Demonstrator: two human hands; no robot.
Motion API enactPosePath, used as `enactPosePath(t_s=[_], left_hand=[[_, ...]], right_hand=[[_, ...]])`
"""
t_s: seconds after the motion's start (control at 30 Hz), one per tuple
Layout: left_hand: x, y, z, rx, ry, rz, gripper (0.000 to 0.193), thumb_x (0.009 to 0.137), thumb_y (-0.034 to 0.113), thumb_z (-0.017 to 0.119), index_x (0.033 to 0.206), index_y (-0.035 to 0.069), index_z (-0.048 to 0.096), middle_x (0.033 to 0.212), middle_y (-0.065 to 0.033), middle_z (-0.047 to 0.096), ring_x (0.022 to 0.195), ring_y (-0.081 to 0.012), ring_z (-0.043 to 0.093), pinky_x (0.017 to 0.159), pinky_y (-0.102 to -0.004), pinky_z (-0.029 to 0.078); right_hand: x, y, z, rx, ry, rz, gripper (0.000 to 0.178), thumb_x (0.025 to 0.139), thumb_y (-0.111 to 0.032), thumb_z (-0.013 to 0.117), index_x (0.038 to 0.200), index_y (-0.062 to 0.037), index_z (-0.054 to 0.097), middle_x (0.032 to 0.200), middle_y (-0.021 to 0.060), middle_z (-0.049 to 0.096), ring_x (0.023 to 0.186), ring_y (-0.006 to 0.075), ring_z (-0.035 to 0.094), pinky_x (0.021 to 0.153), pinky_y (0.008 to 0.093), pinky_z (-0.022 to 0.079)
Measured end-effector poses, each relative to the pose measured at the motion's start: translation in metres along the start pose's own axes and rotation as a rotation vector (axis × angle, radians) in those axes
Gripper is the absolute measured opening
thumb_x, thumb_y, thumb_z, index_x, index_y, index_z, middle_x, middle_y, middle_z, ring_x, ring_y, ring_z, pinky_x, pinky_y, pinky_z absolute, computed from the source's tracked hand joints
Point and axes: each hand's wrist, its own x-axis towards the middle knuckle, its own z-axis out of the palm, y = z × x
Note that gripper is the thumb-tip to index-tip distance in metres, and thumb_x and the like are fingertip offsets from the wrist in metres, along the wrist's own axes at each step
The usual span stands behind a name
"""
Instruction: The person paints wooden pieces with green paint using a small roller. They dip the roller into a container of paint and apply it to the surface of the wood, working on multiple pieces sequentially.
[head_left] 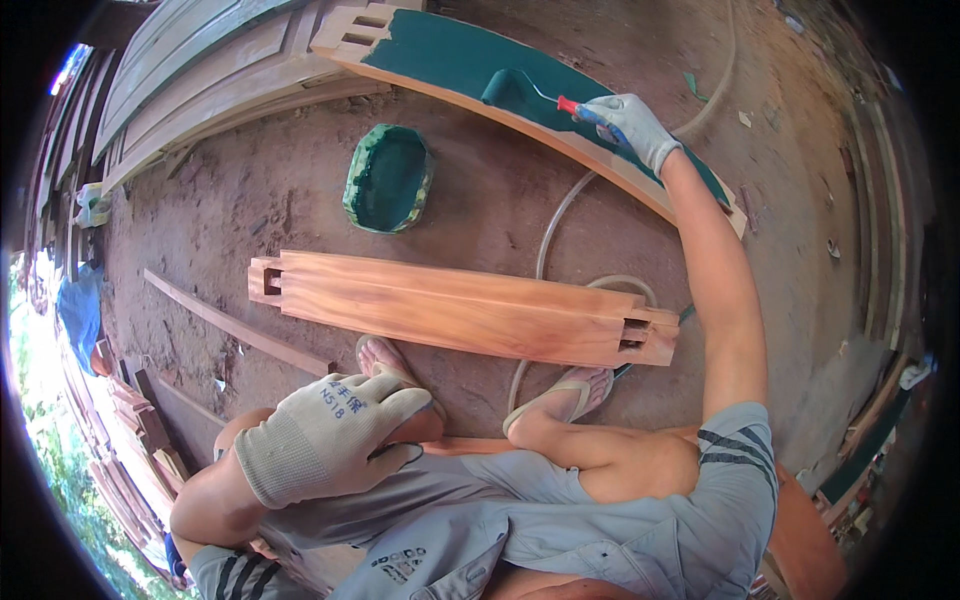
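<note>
My right hand, in a pale work glove, grips the red and blue handle of a small paint roller. The roller's dark green sleeve touches the top face of a long wooden piece that is mostly coated in dark green. Bare wood shows along its near side and at its slotted left end. My left hand, gloved too, rests over my left knee with thumb and fingers apart, holding nothing. A green-smeared tub of dark green paint stands on the ground left of the roller.
Closer to my feet lies an unpainted wooden piece with slotted ends. A pale hose curls beneath both pieces. Panelled wooden boards lean at the upper left, and a thin wooden strip lies on the dirt ground.
</note>
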Motion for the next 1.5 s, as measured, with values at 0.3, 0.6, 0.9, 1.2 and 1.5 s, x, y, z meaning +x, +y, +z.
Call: enactPosePath(t_s=[0.3, 0.6, 0.9, 1.2, 1.5], left_hand=[[0.004, 0.004, -0.001, 0.027, 0.004, -0.027, 0.055, 0.092, 0.03, 0.077, 0.144, 0.013, 0.066, 0.121, -0.0149, 0.071, 0.107, -0.0382, 0.075, 0.091, -0.0486, 0.061], [0.007, 0.002, 0.001, 0.047, 0.025, -0.03, 0.054, 0.092, 0.029, 0.078, 0.143, 0.014, 0.067, 0.121, -0.0138, 0.072, 0.107, -0.0374, 0.076, 0.091, -0.0472, 0.061], [0.011, 0.008, -0.002, 0.047, 0.006, -0.051, 0.054, 0.091, 0.028, 0.079, 0.141, 0.013, 0.069, 0.124, -0.015, 0.073, 0.109, -0.0376, 0.076, 0.092, -0.0471, 0.061], [0.011, 0.007, -0.001, 0.062, 0.044, -0.031, 0.054, 0.09, 0.029, 0.08, 0.14, 0.012, 0.07, 0.126, -0.0152, 0.073, 0.109, -0.0381, 0.076, 0.093, -0.0472, 0.062], [0.008, 0.006, -0.001, 0.055, 0.047, -0.053, 0.057, 0.089, 0.028, 0.081, 0.142, 0.011, 0.068, 0.126, -0.0166, 0.073, 0.109, -0.0385, 0.075, 0.092, -0.0476, 0.061]], right_hand=[[-0.015, 0.023, -0.017, -0.021, 0.009, 0.018, 0.038, 0.099, -0.042, 0.079, 0.117, -0.0091, 0.088, 0.094, 0.0002, 0.077, 0.079, 0.0117, 0.057, 0.074, 0.0286, 0.049], [-0.034, 0.032, -0.026, 0.002, 0.042, 0.074, 0.035, 0.101, -0.036, 0.082, 0.117, -0.0042, 0.086, 0.087, -0.0046, 0.068, 0.073, 0.0075, 0.049, 0.065, 0.0267, 0.04], [-0.055, 0.054, -0.039, 0.046, 0.095, 0.077, 0.036, 0.102, -0.035, 0.081, 0.119, -0.0037, 0.085, 0.091, -0.0058, 0.071, 0.076, 0.007, 0.051, 0.067, 0.0263, 0.043], [-0.075, 0.084, -0.068, 0.097, 0.041, 0.126, 0.039, 0.101, -0.038, 0.082, 0.119, -0.0042, 0.085, 0.094, -0.0022, 0.074, 0.079, 0.0087, 0.056, 0.07, 0.0266, 0.046], [-0.116, 0.129, -0.111, 0.033, 0.089, 0.177, 0.038, 0.102, -0.041, 0.081, 0.113, -0.0045, 0.086, 0.081, -0.004, 0.067, 0.066, 0.0064, 0.05, 0.058, 0.0265, 0.037]])
